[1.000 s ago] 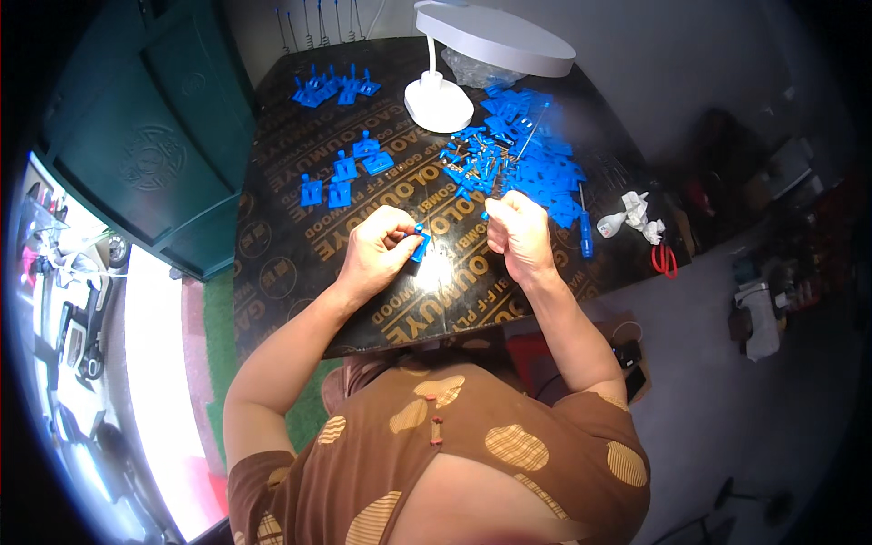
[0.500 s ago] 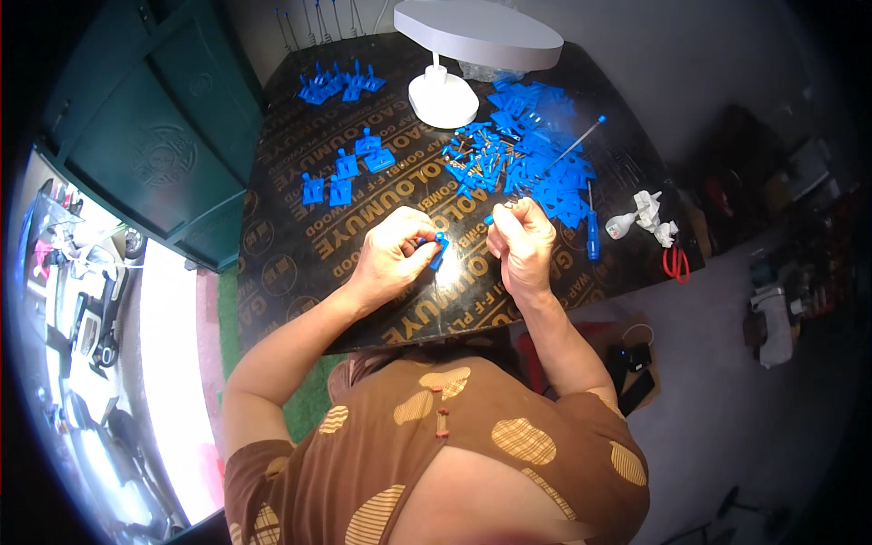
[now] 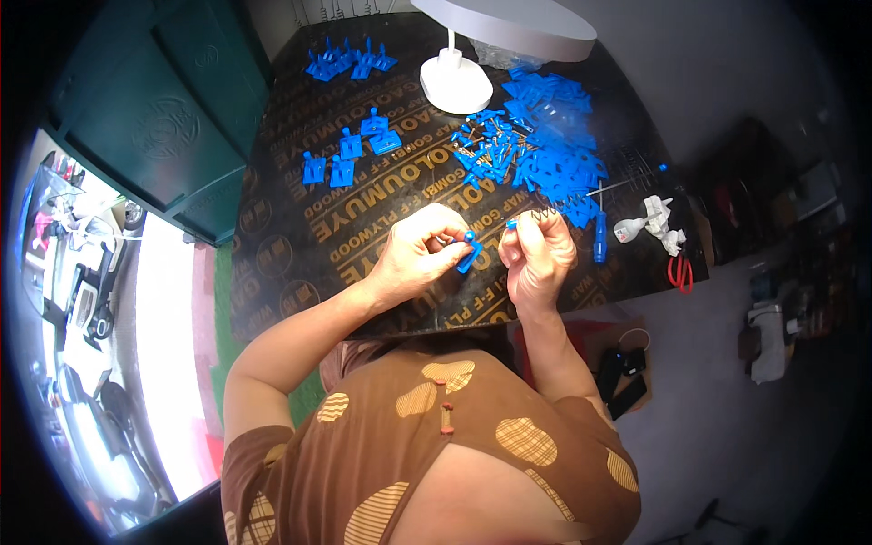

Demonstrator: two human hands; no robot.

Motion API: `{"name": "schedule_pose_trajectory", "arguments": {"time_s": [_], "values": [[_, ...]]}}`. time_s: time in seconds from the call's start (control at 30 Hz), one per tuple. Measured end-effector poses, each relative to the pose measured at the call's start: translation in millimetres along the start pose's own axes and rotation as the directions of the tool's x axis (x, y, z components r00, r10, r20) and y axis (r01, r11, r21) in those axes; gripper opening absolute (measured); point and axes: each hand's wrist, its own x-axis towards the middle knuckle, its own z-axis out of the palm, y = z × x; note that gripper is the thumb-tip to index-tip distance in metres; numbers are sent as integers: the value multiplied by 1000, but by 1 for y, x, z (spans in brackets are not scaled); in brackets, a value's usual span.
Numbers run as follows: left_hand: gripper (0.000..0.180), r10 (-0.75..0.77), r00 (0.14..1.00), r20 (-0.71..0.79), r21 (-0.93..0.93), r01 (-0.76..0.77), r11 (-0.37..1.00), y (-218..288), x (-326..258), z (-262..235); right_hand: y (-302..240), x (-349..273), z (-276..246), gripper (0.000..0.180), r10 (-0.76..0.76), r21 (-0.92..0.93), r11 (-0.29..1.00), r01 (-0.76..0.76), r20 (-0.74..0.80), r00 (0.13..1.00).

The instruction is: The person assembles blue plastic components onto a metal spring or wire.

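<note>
My left hand (image 3: 416,256) pinches a small blue plastic piece (image 3: 470,258) with a round knob on top and a flat base. Just to its right, my right hand (image 3: 540,259) is closed on a thin metal rod with a coil spring (image 3: 598,192). One blue end of it pokes out by my thumb, and the far end carries another blue tip. Both hands are above the dark printed tabletop (image 3: 363,213), slightly apart. A heap of flat blue plastic parts (image 3: 559,163) lies beyond my right hand, beside a pile of small blue-and-metal pieces (image 3: 490,150).
Blue assembled pieces stand in a near group (image 3: 350,145) and a far group (image 3: 331,64). A white lamp (image 3: 456,84) rises at the back. On the right lie a blue-handled screwdriver (image 3: 600,241), crumpled white paper (image 3: 661,222) and red scissor handles (image 3: 679,272).
Both hands have shifted slightly right in the picture, still holding their pieces. The rod in my right hand has swung from pointing steeply up to lying lower, toward the right.
</note>
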Motion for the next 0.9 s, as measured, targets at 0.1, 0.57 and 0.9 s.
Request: {"name": "schedule_pose_trajectory", "arguments": {"time_s": [0.1,0.57,0.9], "values": [[11,12,1000,4,-22,-12,1000,-6,-2,-1,1,-6,3,11,-18,35,999,17,3,1000],[10,68,998,4,-22,-68,997,3,-9,-5,9,-19,10,12,-113,47,993,111,56,992],[12,59,997,39,-11,-59,998,7,-10,-4,9,-21,12,11,-114,31,993,113,48,992]]}}
